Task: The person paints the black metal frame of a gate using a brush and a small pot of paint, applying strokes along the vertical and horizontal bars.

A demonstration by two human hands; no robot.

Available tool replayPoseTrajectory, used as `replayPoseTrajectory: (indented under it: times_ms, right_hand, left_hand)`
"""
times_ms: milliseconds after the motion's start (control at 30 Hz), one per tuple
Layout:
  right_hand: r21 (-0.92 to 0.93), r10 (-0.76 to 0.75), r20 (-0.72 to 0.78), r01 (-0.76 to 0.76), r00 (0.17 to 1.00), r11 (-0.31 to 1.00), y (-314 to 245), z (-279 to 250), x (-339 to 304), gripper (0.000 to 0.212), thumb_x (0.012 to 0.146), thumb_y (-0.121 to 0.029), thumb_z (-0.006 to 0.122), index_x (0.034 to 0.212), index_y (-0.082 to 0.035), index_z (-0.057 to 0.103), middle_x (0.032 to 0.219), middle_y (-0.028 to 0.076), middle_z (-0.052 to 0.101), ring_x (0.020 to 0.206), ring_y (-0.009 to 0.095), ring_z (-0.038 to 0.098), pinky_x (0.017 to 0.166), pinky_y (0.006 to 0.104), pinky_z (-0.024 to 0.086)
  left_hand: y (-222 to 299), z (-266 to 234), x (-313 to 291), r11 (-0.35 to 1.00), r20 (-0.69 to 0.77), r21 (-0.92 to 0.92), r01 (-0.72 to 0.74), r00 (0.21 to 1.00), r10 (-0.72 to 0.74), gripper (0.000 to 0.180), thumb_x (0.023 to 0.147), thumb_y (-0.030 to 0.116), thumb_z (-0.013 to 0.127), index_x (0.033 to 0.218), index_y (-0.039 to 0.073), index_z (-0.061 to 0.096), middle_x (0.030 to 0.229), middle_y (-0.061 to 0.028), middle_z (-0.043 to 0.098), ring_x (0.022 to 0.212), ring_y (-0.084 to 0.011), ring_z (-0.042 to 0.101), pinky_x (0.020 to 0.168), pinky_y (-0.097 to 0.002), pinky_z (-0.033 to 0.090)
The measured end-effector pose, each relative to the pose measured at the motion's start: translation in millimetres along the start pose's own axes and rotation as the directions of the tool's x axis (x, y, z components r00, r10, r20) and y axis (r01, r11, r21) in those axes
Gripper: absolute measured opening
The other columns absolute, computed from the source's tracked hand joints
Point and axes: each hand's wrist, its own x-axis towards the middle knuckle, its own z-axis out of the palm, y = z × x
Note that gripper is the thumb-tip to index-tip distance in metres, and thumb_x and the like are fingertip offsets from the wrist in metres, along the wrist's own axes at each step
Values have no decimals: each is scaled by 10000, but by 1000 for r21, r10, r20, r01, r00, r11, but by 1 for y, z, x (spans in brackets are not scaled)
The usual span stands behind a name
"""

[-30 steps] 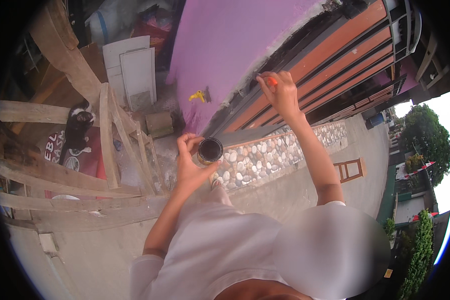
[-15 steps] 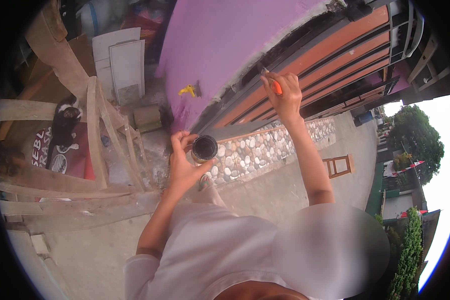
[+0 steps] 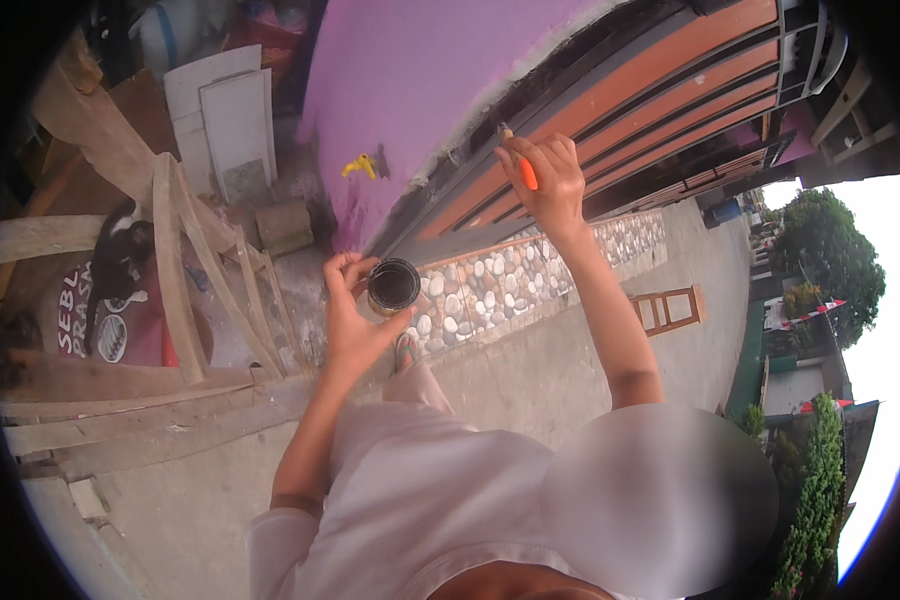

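Left hand (image 3: 353,318) clamped round a dark-filled can (image 3: 394,285); right hand (image 3: 552,180) clamped on an orange-handled brush (image 3: 527,174). On my feed its tip, plainer than a second ago, stands at the dark strip (image 3: 555,80), suggesting a stroke underway.

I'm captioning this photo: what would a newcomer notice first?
Probably the purple wall at top centre, with a yellow tap against it. Below, the left hand holds an open can; farther right, the right hand holds an orange-handled paintbrush. At left, a black-and-white cat shows among wooden beams.
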Motion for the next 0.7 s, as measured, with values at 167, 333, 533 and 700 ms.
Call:
replayPoseTrajectory:
  times_ms: [167,333,533,700]
  right_hand:
    - [147,0,220,-33,975,989,-3,17,-40,248,774,-96,809,974,-10,689,726,36,644,667,196,562,743,337,451]
    - [-17,30,98,-28,995,999,14,-5,-25,234,775,-91,814,962,-31,688,749,27,660,675,189,573,750,340,450]
    - [76,60,101,-68,993,995,-7,1,-36,235,734,-32,820,933,-38,694,735,43,636,670,205,569,750,344,467]
    - [125,56,200,-82,978,989,7,9,-46,226,745,-25,805,944,-35,697,774,54,651,711,207,581,767,355,472]
  left_hand:
    - [3,2,1,998,30,60,-17,999,15,882,665,45,859,1323,82,273,1215,-139,552,1112,-203,586,965,-346,462]
    - [1,-2,0,999,5,46,-25,1000,24,888,661,43,860,1327,84,275,1210,-141,556,1112,-205,589,966,-350,464]
    - [-1,-2,-1,999,8,40,-7,1000,7,892,649,32,860,1325,81,279,1200,-145,554,1116,-215,586,977,-357,457]
    - [9,-6,-1,998,15,46,-41,999,41,881,643,68,862,1309,43,285,1186,-175,582,1084,-263,617,997,-394,471]
